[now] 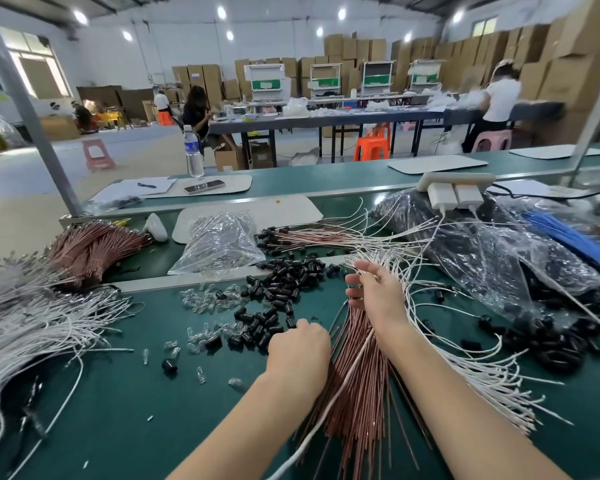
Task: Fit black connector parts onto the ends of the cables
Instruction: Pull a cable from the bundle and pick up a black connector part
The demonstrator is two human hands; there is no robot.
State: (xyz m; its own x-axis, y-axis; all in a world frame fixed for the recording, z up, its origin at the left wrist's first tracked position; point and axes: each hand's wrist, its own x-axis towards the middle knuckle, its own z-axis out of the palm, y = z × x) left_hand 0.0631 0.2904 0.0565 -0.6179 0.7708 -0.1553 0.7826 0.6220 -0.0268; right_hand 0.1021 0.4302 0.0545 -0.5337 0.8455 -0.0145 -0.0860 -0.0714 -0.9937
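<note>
1. Head view, lower centre: the right hand (378, 296) gripped a cable bundle (354, 382) of copper-coloured and white wires, its fingers curled round the point where the wires fanned out. The bundle ran up from the bottom centre of the frame to the hand, and its white ends spread toward the right edge.
2. Just left of it, the left hand (298, 344) lay knuckles up on the green bench (118, 410), fingers curled down at the near edge of the black connector parts (284, 282). Its fingertips were hidden, so whether it pinched a part could not be told.
3. The black connector parts lay in a loose heap at mid-frame, above the left hand and left of the right hand.
4. Above that heap, fitted cables (291, 237) lay with black parts on their left ends.
5. Clear bulbs (208, 299) were scattered left of the heap, below a clear bag (222, 244) of more.
6. Toward the left edge lay a copper-coloured sheaf (94, 247) and a mass of white cables (32, 323).
7. At the right sat a large bag (499, 258) of black parts, with a power strip (454, 192) at its upper edge.
8. A water bottle (193, 150) stood upper left of centre.
</note>
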